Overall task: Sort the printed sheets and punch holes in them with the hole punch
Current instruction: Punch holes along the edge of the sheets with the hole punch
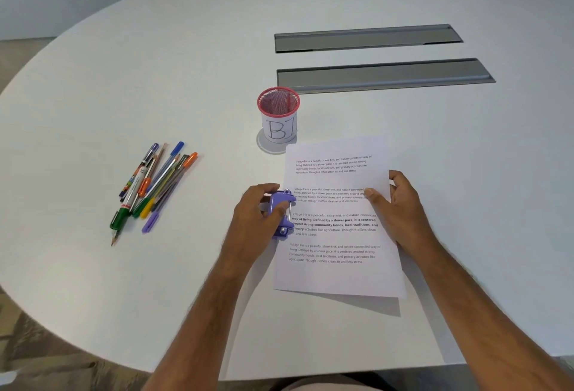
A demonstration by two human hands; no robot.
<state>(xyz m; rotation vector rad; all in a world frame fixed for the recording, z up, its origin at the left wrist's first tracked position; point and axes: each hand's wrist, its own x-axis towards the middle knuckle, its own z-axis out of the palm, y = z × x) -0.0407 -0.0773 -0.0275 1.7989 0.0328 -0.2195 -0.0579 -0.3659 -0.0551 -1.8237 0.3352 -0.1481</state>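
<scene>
The punching looks to be just under way: the small purple plastic hole punch (282, 213) sits astride the left edge of the white printed sheets (337, 219), about midway along it, on the white oval desk (124, 80). No holes show yet, and I cannot tell whether sorting is finished. The left hand (259, 215) curls around the punch, thumb on its lever; the right hand (396, 204) pinches the sheets' right edge. The sheets lie flat and uncreased, with four short blocks of text.
</scene>
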